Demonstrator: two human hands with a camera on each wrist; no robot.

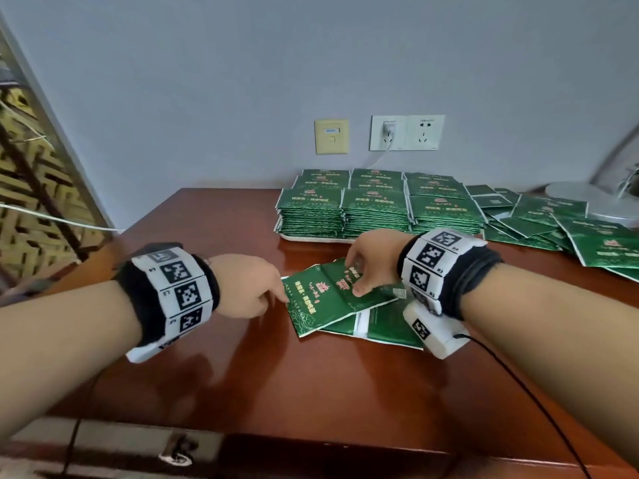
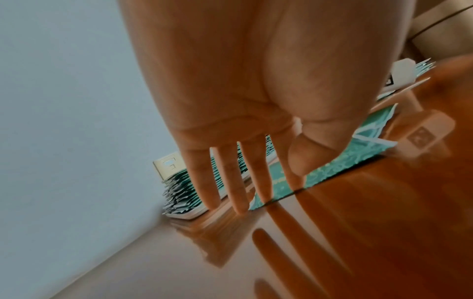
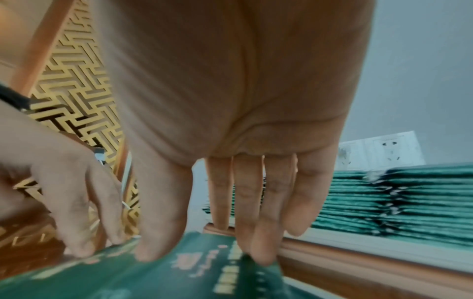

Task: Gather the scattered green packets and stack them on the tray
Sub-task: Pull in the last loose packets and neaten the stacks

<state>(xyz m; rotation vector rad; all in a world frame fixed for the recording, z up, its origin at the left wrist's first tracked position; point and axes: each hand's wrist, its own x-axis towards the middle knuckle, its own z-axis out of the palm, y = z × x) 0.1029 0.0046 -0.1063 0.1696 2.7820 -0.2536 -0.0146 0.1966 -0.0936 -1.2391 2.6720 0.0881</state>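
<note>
A few loose green packets [image 1: 318, 300] overlap in a small pile at the table's middle. My left hand [image 1: 276, 295] has straight fingers, and its fingertips touch the pile's left edge [image 2: 332, 168]. My right hand [image 1: 356, 278] hovers over the top packet [image 3: 192, 273], thumb and fairly straight fingertips resting on it. The white tray [image 1: 311, 237] behind holds three tall stacks of green packets [image 1: 377, 209], seen close in the right wrist view [image 3: 409, 202]. More scattered packets [image 1: 553, 223] lie to the tray's right.
A silver lamp base [image 1: 605, 205] stands at the back right among the scattered packets. Wall sockets [image 1: 406, 133] with a plugged cable sit above the tray. A patterned screen [image 1: 31, 188] borders the left. The table's front edge [image 1: 311, 440] is near me.
</note>
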